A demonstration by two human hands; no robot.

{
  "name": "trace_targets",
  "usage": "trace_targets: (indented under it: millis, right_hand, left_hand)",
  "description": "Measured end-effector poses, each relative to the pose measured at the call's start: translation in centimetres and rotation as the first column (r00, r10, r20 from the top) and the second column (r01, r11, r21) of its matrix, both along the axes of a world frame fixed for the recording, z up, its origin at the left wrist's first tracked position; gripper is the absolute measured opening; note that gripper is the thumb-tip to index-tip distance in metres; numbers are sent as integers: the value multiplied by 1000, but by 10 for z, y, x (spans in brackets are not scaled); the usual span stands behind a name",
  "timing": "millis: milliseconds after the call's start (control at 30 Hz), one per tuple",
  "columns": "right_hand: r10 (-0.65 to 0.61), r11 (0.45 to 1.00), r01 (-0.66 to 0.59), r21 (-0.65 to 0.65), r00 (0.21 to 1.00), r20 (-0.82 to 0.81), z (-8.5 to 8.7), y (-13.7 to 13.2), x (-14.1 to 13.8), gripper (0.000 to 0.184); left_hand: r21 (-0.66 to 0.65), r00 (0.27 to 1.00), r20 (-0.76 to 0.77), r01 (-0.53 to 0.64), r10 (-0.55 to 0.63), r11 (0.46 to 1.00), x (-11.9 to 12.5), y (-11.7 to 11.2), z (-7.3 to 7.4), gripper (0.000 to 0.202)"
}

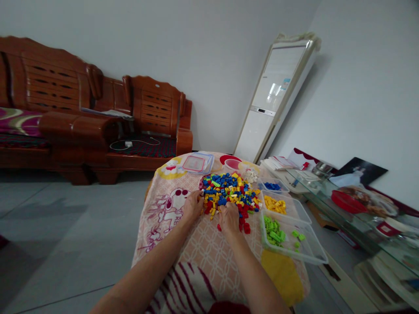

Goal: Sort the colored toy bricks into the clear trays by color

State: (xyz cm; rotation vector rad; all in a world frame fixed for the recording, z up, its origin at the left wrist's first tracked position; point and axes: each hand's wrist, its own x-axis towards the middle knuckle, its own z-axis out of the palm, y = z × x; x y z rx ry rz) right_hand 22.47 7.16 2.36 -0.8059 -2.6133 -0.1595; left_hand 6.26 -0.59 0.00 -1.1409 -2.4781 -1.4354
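Note:
A loose pile of toy building bricks [234, 187] in blue, yellow, red, green and white lies on the cloth-covered table [203, 253]. At the pile's left edge is my left hand [193, 207], its fingers drawn together; a small white piece [202, 192] shows by the fingertips, and what they grip is unclear. My right hand [229, 216] reaches into the near side of the pile, fingers bent down among the bricks. Blue bricks [222, 202] lie just beyond it, with red bricks [246, 227] to its right. Its fingertips are partly hidden.
Clear boxes to the right hold green bricks [274, 231], yellow bricks [275, 205] and blue bricks [272, 186]. White bricks [250, 175] sit behind the pile. Flat lids [194, 164] and a round tub [233, 164] are at the far edge. A glass table [347, 218] stands to the right.

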Motion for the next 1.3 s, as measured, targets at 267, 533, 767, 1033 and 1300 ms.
trace_targets:
  millis: [267,533,767,1033,1300]
  right_hand:
    - [3,979,-79,-187,926,-378,14,6,16,10]
    - [-251,641,-279,-715,804,-539,28,32,46,22]
    - [-596,399,-408,-821,565,-571,34,59,66,35]
    - [-714,622,-247,-743,210,-668,48,127,98,52]
    - [-342,814,-172,-555,631,-697,22,74,58,25]
  left_hand:
    - [-3,1000,0,28,-28,1000,1,-3,5,30]
    - [-4,999,0,33,-33,999,0,-2,1,27]
    - [-20,999,-17,44,-44,999,-1,-2,2,25]
    - [-1,999,-20,41,-41,999,-2,-1,0,26]
    - [2,999,-7,33,-33,999,1,-3,4,27]
